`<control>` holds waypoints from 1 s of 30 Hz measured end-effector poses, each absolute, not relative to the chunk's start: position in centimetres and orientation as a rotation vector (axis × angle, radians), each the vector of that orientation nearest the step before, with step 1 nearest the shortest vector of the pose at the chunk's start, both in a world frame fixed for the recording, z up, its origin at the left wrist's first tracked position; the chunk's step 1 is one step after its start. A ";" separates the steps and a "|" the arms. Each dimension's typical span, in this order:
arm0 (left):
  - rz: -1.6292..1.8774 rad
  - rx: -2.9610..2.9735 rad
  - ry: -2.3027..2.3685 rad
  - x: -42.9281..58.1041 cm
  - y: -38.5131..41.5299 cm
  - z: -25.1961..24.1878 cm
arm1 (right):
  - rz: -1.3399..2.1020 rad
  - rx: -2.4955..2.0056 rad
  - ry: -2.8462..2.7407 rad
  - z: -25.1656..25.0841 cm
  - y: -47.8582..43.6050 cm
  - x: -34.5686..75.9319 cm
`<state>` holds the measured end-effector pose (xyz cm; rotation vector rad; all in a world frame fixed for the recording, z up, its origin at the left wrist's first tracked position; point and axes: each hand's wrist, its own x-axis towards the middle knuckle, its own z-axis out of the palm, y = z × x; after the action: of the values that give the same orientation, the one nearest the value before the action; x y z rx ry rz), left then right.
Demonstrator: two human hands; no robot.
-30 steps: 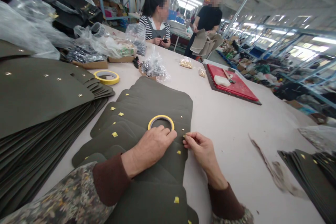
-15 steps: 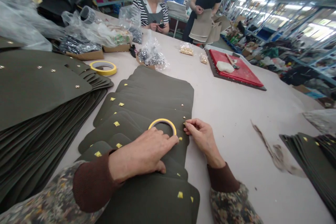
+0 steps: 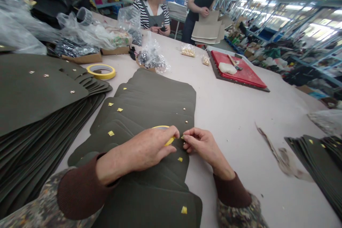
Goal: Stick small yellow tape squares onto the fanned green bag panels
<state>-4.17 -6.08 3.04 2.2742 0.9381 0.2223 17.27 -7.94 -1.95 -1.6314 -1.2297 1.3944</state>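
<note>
Dark green sheets (image 3: 160, 96) lie overlapped in front of me, with small yellow tape pieces (image 3: 184, 210) and metal studs (image 3: 186, 122) on them. My left hand (image 3: 149, 146) is closed on a yellow tape roll (image 3: 169, 140) above the sheets, its thumb and fingers at the roll's right side. Just right of it, at the sheets' right edge, my right hand (image 3: 199, 144) pinches a tiny yellow tape piece (image 3: 182, 137) between thumb and forefinger. The fingers partly hide that piece.
Another tape roll (image 3: 101, 71) lies beside a big sheet stack (image 3: 40, 96) at left. Farther back are bagged parts (image 3: 153, 57), a red board (image 3: 240, 71) with a hammer, and two people. More sheets (image 3: 317, 164) lie at right.
My left hand has turned, with its fingers now at the roll's right side and covering more of it. My right hand has moved slightly down and left. The view has shifted a little.
</note>
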 end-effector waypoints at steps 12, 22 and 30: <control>0.327 2.801 1.110 -3.0 -5.8 -1.0 | 1.399 -1.783 -1.264 -2.8 -9.7 18.2; 0.326 2.799 1.170 -2.5 -5.8 -1.9 | 1.052 -1.825 -1.647 -2.6 -9.8 17.0; 0.284 2.789 1.198 -2.7 -5.7 -2.0 | 0.999 -1.816 -1.542 -2.4 -10.0 17.9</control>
<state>-2.74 -5.72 -1.97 2.7894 1.1984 0.2842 17.94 -10.03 -2.42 -1.8157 -1.5422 0.9987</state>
